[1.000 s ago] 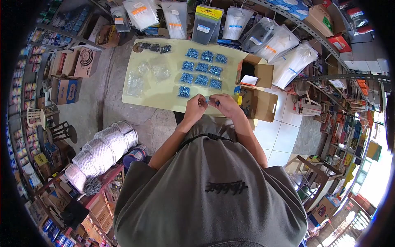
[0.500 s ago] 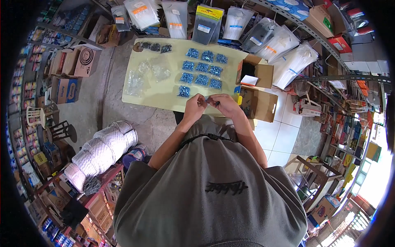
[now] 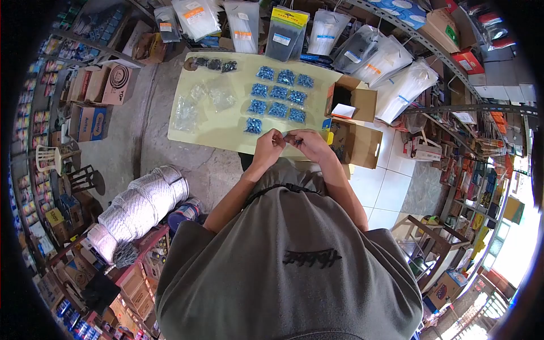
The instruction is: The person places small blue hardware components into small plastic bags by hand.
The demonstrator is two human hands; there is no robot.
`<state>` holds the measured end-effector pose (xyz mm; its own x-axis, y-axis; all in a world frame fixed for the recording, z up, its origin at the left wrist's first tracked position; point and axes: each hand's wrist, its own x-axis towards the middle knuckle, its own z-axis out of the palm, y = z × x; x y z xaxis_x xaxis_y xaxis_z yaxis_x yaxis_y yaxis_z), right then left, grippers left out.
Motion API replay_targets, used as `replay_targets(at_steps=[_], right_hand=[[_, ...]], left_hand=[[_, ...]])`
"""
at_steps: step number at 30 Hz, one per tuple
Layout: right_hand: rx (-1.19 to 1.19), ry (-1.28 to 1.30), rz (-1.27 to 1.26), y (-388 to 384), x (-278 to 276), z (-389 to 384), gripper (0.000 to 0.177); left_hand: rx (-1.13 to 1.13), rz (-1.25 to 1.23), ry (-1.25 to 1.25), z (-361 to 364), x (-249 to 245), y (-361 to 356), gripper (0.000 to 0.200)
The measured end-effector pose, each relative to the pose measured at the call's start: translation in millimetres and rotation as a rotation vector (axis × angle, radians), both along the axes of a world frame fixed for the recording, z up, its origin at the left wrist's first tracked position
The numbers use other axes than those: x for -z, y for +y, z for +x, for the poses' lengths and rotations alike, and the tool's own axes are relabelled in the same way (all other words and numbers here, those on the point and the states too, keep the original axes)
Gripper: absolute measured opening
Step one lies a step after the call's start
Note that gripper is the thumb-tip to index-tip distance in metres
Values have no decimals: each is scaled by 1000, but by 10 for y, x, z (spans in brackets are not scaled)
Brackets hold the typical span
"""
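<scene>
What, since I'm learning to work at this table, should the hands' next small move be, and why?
Perhaps ease the bare right hand toward the bare left hand: both have curled fingers close together by the near edge of the pale yellow table, so this seems wiser than reaching to the nearer open brown cardboard box. What they hold is too small to tell.

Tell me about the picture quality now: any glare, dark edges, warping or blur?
Head view: fisheye warping, blackened corners; head view: bright white opening at right blown out; head view: glossy highlights on the long white wrapped roll; head view: bare left hand and bare right hand show no obvious blur, but what's between them is too small to identify.
</scene>
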<state>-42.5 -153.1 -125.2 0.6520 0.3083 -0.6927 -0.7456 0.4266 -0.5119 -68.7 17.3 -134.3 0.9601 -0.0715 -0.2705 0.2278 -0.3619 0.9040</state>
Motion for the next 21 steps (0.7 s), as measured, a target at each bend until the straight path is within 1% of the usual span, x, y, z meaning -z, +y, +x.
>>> replay_targets(at_steps=[5, 8, 15, 18, 21], right_hand=[[-50, -87, 37, -29, 93, -23, 21], [-64, -95, 74, -39, 114, -26, 23], [-35, -45, 59, -33, 166, -18, 27], [-55, -55, 60, -31, 129, -17, 26], [-7, -21, 25, -14, 104, -21, 23]], left_hand=[[6, -9, -10, -6, -18, -1, 13], [1, -15, -14, -1, -29, -4, 13], [4, -3, -22, 0, -7, -7, 13], [9, -3, -24, -3, 6, -3, 12], [21, 9, -23, 4, 2, 1, 13]])
